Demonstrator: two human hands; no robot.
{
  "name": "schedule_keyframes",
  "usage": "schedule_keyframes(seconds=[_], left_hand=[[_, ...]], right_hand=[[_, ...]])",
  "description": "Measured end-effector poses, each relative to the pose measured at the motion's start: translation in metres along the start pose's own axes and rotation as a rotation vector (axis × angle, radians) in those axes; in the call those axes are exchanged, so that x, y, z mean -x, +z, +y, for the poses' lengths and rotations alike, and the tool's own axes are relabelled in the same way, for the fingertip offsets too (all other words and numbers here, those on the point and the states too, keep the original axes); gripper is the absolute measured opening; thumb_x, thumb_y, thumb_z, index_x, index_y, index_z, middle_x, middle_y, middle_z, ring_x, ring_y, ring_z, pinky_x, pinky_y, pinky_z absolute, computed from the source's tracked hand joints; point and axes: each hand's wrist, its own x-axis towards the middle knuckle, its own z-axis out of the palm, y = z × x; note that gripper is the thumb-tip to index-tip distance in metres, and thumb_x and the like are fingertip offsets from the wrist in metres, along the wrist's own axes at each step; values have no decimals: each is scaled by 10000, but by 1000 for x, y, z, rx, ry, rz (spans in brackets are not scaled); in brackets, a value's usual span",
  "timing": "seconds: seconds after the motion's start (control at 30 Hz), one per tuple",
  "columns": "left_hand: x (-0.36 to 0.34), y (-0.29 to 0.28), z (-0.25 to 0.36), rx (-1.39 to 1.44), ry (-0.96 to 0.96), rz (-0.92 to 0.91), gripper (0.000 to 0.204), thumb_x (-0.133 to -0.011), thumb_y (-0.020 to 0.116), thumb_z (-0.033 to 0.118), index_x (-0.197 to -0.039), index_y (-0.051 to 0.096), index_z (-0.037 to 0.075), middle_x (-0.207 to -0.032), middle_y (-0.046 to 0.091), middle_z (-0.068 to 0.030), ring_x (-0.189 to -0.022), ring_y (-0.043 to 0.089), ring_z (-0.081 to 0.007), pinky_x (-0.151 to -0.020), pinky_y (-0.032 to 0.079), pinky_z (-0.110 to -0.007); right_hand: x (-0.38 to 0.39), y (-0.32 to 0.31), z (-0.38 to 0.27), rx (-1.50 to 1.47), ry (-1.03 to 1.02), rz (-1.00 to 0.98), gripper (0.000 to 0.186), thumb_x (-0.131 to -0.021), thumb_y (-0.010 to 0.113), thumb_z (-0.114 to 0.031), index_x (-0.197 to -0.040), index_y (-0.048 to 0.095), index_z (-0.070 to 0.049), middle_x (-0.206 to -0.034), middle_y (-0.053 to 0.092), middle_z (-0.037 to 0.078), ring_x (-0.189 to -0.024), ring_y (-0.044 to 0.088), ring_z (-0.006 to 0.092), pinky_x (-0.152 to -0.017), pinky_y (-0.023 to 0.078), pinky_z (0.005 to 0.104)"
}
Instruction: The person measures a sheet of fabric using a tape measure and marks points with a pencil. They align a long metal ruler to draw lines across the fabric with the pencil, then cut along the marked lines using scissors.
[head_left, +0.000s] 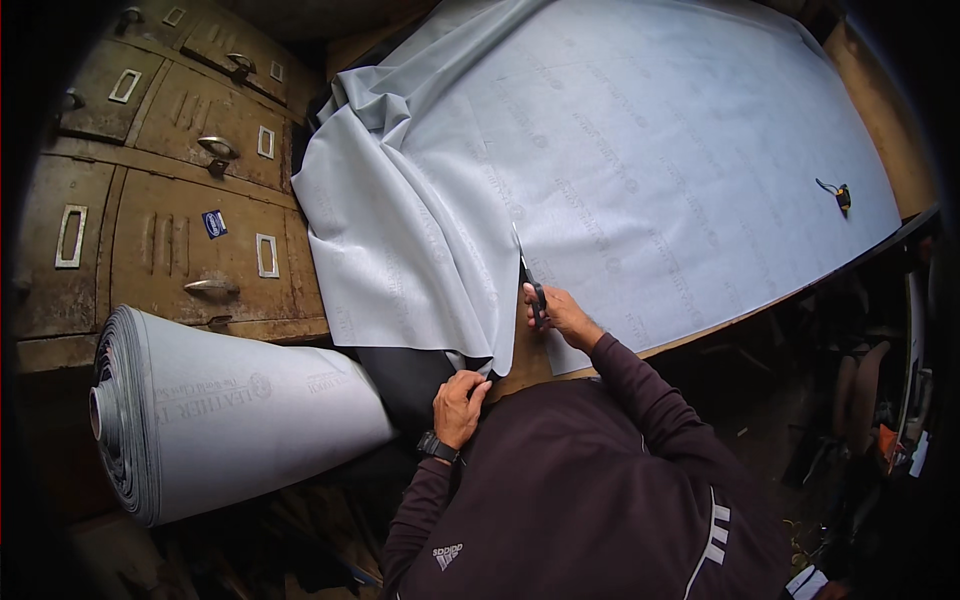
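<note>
My right hand (563, 318) is closed round the black handles of a pair of scissors (531, 276). Its blades point away from me, at the edge where the light grey sheet is parted. To the right of that cut lies the flat sheet (640, 180), spread over the table. On the left, the other part of the grey sheet (400, 250) is folded back in loose creases, with black material showing beneath it. My left hand (460, 409), a dark watch on its wrist, pinches the near corner of this folded part by the table's front edge.
A thick roll of the same grey sheet material (250, 410) lies at the left. Behind it stand worn brown metal lockers (215, 240) with handles. A small black and yellow tape measure (843, 199) rests on the sheet at the right. Clutter (860, 400) fills the dark area below right.
</note>
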Motion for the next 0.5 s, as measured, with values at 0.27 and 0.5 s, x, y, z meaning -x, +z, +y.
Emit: schedule_keyframes(seconds=[0.27,0.5], left_hand=[[-2,-7,6,22,-42,-8,136,-879,693,143,-899,643,18,-921,671,-99,-848,645,-309,-764,486,-380],[-1,-12,4,1,-110,-31,127,-885,690,159,-893,649,39,-892,662,-92,-835,642,-298,-740,478,-390]], right_hand=[[-27,-8,-12,12,67,8,311,-959,648,-418,-886,607,-119,-777,613,-20,-688,615,78,-651,474,226],[-43,-4,-23,109,46,79,373,-947,660,-426,-888,604,-61,-750,600,-3,-661,580,69,-587,446,233]])
